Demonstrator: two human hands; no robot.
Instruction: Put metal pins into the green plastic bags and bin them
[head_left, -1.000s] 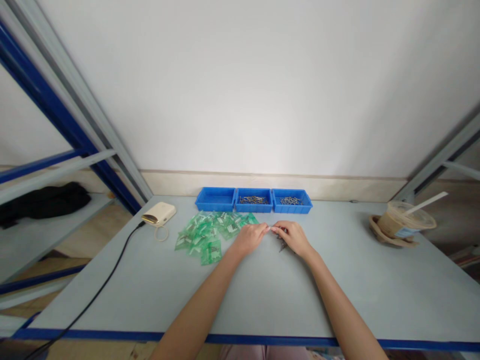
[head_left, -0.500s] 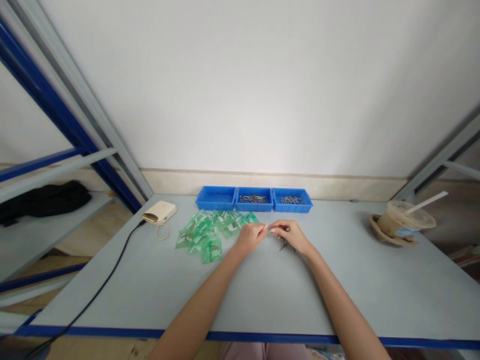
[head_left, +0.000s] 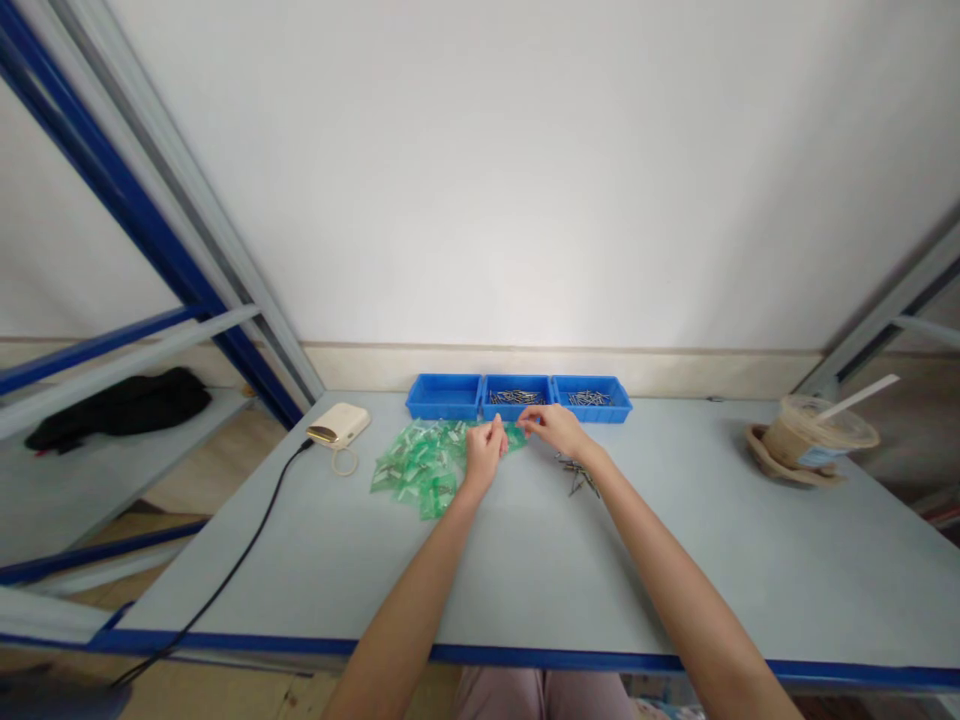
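Observation:
My left hand (head_left: 484, 455) rests at the right edge of a heap of small green plastic bags (head_left: 420, 466), its fingers curled on one of them. My right hand (head_left: 551, 428) reaches in from the right and pinches the same green bag (head_left: 514, 437) just in front of the blue bins. A few loose dark screws (head_left: 578, 472) lie on the grey table (head_left: 525, 560) right of my right wrist. Three blue bins (head_left: 517, 397) stand in a row at the back; the middle and right ones hold screws, and the left one shows none.
A cream device (head_left: 340, 425) with a black cable (head_left: 225, 580) lies left of the bags. A lidded drink cup with a straw (head_left: 814, 437) sits at the right. A dark cloth (head_left: 120, 408) lies on the left shelf. Blue and grey rack posts flank the table.
Both hands moved left and away from me, from the loose screws to the green bags near the bins. The view shifted slightly right.

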